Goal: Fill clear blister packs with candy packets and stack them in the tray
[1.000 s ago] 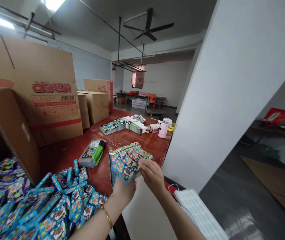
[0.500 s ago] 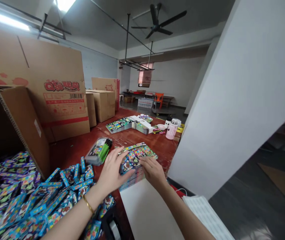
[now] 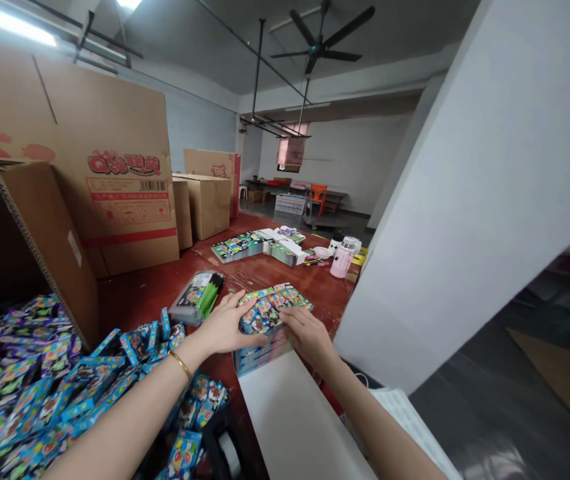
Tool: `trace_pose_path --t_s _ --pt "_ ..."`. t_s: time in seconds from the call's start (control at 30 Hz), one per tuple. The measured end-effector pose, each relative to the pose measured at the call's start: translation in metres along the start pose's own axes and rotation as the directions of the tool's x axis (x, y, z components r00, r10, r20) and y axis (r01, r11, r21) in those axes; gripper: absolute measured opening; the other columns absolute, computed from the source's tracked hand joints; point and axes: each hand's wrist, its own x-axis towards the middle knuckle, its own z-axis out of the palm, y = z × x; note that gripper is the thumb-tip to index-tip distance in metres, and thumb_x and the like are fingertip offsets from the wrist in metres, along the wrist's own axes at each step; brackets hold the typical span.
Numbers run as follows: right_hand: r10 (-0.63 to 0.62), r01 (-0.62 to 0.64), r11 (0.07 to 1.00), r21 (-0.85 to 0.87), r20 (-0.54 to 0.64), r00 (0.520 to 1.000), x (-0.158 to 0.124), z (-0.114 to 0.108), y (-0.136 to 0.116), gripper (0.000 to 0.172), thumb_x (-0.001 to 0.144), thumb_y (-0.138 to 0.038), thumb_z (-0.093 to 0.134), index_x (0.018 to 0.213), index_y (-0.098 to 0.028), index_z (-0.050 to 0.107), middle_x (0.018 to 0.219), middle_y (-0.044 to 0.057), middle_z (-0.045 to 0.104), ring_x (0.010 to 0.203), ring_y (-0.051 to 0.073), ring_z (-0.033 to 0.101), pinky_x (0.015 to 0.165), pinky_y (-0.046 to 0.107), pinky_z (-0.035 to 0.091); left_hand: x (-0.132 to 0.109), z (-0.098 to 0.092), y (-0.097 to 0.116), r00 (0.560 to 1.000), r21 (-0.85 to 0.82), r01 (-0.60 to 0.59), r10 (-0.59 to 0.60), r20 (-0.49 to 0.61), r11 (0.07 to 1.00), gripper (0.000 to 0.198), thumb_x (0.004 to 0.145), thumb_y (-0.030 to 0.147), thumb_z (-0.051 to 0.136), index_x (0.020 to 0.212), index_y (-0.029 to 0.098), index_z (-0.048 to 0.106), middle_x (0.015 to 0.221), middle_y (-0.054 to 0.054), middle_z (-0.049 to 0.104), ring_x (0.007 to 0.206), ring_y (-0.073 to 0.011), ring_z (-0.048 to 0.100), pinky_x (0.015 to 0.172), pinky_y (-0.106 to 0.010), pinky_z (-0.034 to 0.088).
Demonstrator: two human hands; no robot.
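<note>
A display box packed with rows of small colourful packets [image 3: 267, 313] stands in front of me, with a plain white panel [image 3: 299, 417] stretching from it toward me. Around its left side and near face curls my left hand [image 3: 227, 325], fingers on the top edge and thumb across the front. On the right, my right hand [image 3: 307, 332] grips the same box, its fingertips resting on the top packets. Part of the box's right side is hidden by that hand.
Loose blue and purple packets [image 3: 89, 400] spill from an open carton [image 3: 72, 260] on the left. A tape dispenser [image 3: 225, 443] lies near the front. Beyond are a clear case with green sticks [image 3: 199, 297], other display boxes [image 3: 245, 245], a pink bottle [image 3: 343, 259] and a white pillar [image 3: 445, 200].
My left hand has come down and closed in against the box, its thumb now across the front. My right hand stays at the right edge. The view has shifted slightly.
</note>
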Motion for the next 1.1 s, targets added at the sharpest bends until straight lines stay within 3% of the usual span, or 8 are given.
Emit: trace_pose_path --t_s 0.23,0.5,0.67,0.77,0.83,0.87,1.0,1.1 --pt "-0.013 0.013 0.996 -0.091 -0.004 1.0 -0.007 0.009 0.002 0.038 0.085 -0.003 0.043 0.114 -0.017 0.065 0.108 0.012 0.07 0.098 0.021 0.066 0.087 0.036 0.057 -0.002 0.003 -0.017 0.992 -0.193 -0.04 0.016 -0.127 0.98 0.083 0.065 0.059 0.071 0.135 0.018 0.051 0.141 -0.014 0.047 0.131 -0.0301 0.044 0.112 -0.042 0.035" --pt "-0.001 -0.025 0.982 0.188 0.137 0.991 -0.002 0.009 0.02 0.04 0.095 -0.012 0.041 0.132 -0.019 0.053 0.134 0.012 0.056 0.128 0.019 0.049 0.105 0.042 0.044 0.0 0.0 -0.023 0.989 -0.199 -0.077 0.049 -0.139 0.977 0.072 0.068 0.051 0.073 0.128 0.015 0.055 0.129 -0.012 0.055 0.12 -0.0233 0.053 0.107 -0.033 0.039" --pt "0.241 -0.25 0.938 0.242 0.064 0.968 0.002 0.02 0.033 0.024 0.091 -0.028 0.056 0.109 -0.023 0.07 0.121 0.011 0.066 0.119 0.027 0.057 0.1 0.054 0.044 0.002 -0.003 -0.003 0.993 -0.102 0.015 -0.027 -0.113 0.995 0.078 0.065 0.058 0.072 0.131 0.021 0.052 0.117 -0.01 0.055 0.113 -0.0273 0.054 0.102 -0.038 0.042" --pt "0.412 -0.39 0.886 0.253 -0.039 0.91 -0.001 0.011 0.023 0.032 0.088 -0.037 0.059 0.112 -0.017 0.068 0.122 0.018 0.063 0.118 0.029 0.056 0.097 0.054 0.046 0.007 -0.008 0.005 0.996 -0.019 0.077 -0.078 -0.047 0.997 0.075 0.065 0.054 0.072 0.129 0.02 0.054 0.114 -0.01 0.056 0.109 -0.0296 0.056 0.097 -0.038 0.044" --pt "0.573 -0.522 0.801 0.292 -0.124 0.81 -0.019 -0.011 0.001 0.04 0.089 -0.038 0.058 0.121 -0.015 0.061 0.125 0.019 0.06 0.117 0.028 0.057 0.098 0.051 0.046 0.011 -0.011 0.009 0.994 0.035 0.106 -0.106 -0.003 0.994 0.079 0.064 0.053 0.072 0.131 0.017 0.051 0.12 -0.014 0.055 0.113 -0.0326 0.055 0.099 -0.04 0.042" --pt "0.676 -0.605 0.725 0.329 -0.166 0.718 -0.035 -0.025 -0.015 0.042 0.088 -0.038 0.059 0.124 -0.016 0.059 0.125 0.017 0.06 0.115 0.027 0.058 0.098 0.049 0.047 0.014 -0.012 0.011 0.993 0.058 0.115 -0.116 0.016 0.992 0.082 0.064 0.052 0.072 0.134 0.015 0.048 0.125 -0.016 0.054 0.117 -0.034 0.053 0.101 -0.04 0.04" --pt "0.949 -0.851 0.305 0.428 -0.207 0.237 -0.146 -0.079 -0.105 0.061 0.079 -0.048 0.064 0.13 -0.016 0.049 0.126 0.019 0.057 0.112 0.032 0.059 0.085 0.044 0.056 0.029 -0.007 0.021 0.988 0.11 0.124 -0.133 0.074 0.986 0.093 0.062 0.047 0.074 0.141 0.014 0.037 0.138 -0.02 0.047 0.129 -0.0367 0.043 0.108 -0.044 0.032" --pt "0.983 -0.898 -0.087 0.431 -0.11 -0.148 -0.229 -0.084 -0.173 0.069 0.066 -0.05 0.074 0.125 -0.021 0.053 0.114 0.016 0.063 0.103 0.035 0.065 0.074 0.043 0.06 0.04 0.002 0.031 0.984 0.122 0.145 -0.156 0.084 0.982 0.099 0.059 0.046 0.075 0.143 0.013 0.032 0.141 -0.023 0.043 0.131 -0.0399 0.039 0.109 -0.049 0.027"
